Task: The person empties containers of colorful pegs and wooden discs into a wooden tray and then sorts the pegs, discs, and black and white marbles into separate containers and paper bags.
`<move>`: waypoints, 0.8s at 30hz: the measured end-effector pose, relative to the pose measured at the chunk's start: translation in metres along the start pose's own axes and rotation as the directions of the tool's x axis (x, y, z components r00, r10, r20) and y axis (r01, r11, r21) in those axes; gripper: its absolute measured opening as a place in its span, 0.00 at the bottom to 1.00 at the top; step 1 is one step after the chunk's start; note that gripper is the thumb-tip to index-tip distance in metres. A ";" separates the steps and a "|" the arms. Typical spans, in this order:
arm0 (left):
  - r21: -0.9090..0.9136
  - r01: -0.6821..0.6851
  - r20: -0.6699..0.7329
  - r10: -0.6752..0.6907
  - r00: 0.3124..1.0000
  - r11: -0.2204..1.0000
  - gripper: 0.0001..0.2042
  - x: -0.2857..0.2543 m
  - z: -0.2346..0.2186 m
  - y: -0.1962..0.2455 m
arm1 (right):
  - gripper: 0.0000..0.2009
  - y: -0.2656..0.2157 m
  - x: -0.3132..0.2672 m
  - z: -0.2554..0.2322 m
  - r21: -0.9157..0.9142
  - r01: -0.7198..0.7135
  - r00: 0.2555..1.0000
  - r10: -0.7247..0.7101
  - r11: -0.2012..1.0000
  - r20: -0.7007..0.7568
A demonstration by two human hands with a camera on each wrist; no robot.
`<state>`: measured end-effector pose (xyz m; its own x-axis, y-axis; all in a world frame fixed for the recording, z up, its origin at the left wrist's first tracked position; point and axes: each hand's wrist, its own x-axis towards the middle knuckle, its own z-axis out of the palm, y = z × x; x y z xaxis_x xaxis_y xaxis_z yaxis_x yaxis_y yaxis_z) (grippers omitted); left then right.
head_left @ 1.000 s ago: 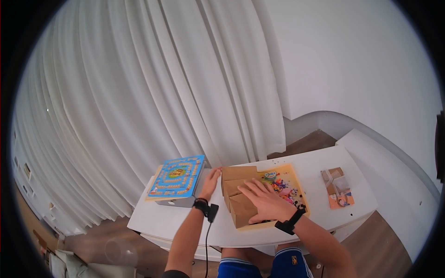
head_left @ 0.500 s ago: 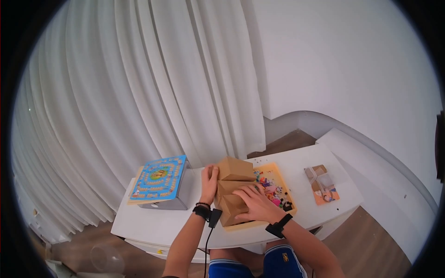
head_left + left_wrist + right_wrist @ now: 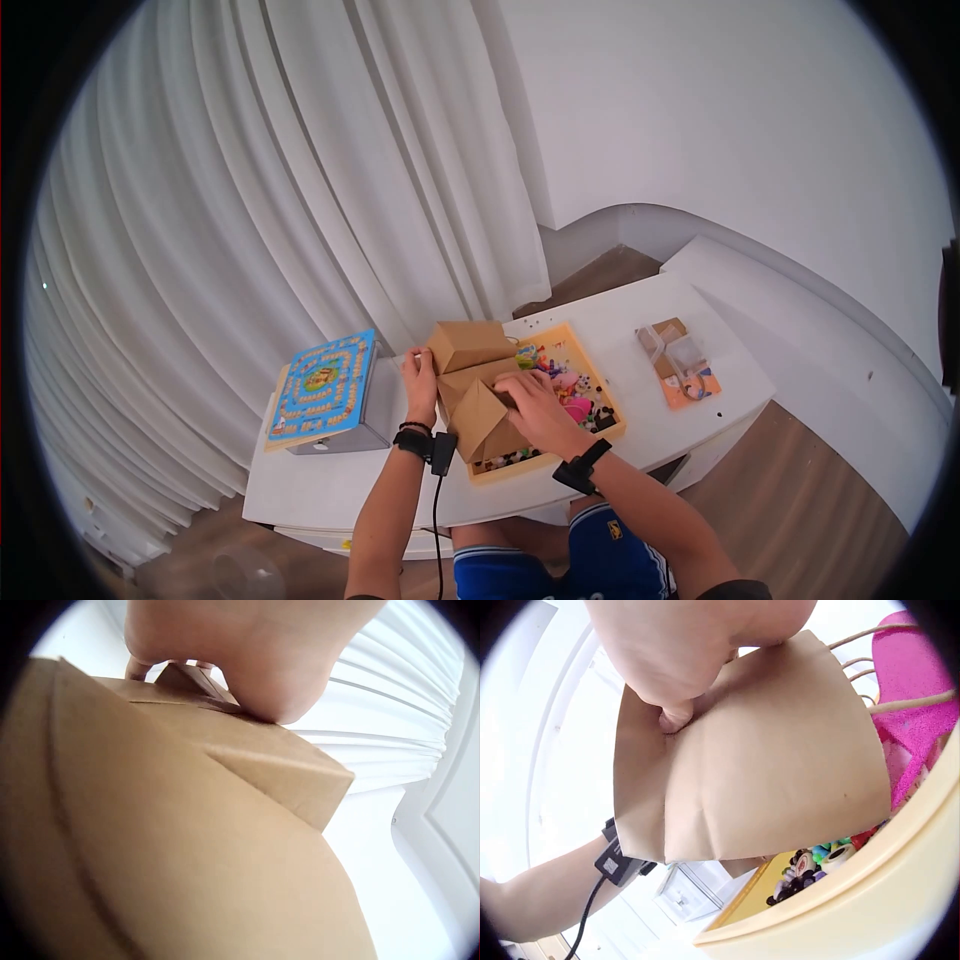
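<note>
A brown paper bag (image 3: 473, 347) with twisted cord handles (image 3: 911, 703) lies on its side, its folded base panels spread, over the left part of a yellow tray (image 3: 617, 405). My left hand (image 3: 420, 385) grips the bag's left edge, thumb on one side and fingers beyond it in the left wrist view. On the near part, my right hand (image 3: 545, 412) pinches the paper, thumb pressed into a crease in the right wrist view. Colourful small trinkets and beads (image 3: 565, 385) fill the tray beside the bag, along with a bright pink piece (image 3: 915, 671).
A blue board game (image 3: 322, 385) lies on a grey box (image 3: 365, 440) at the table's left. Brown and orange packets with clear plastic (image 3: 680, 362) lie at the right. White curtains (image 3: 330, 180) hang behind the white table (image 3: 690, 440).
The bag's panels have bent and folded up, its near part now a peaked flap. My right hand has gone from lying spread on the paper to curled fingers; the left now grips the edge.
</note>
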<state>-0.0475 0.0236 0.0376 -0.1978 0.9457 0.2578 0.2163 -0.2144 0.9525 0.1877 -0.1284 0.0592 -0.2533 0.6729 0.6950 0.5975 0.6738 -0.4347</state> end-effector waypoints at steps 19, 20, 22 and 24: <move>-0.043 0.366 0.354 -0.328 0.876 0.930 0.34 -0.056 -0.027 0.026 | 0.20 0.000 0.004 -0.010 0.108 -0.051 0.998 0.055 0.993 -0.036; -0.048 0.368 0.347 -0.330 0.878 0.929 0.34 -0.060 -0.029 0.022 | 0.20 -0.006 0.004 -0.012 0.042 -0.005 0.999 0.004 0.999 0.035; -0.126 0.415 0.334 -0.355 0.873 0.901 0.34 -0.068 -0.031 0.018 | 0.24 -0.013 0.005 -0.014 0.024 0.016 0.995 -0.018 1.000 0.103; -0.101 0.412 0.344 -0.357 0.868 0.906 0.34 -0.068 -0.035 0.019 | 0.32 -0.023 0.005 -0.018 -0.071 0.120 0.978 -0.105 0.990 0.182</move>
<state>-0.0630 -0.0535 0.0438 0.0803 0.9819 -0.1718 0.0183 0.1708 0.9851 0.1867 -0.1461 0.0831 -0.4489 0.6424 0.6211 0.6151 0.7264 -0.3068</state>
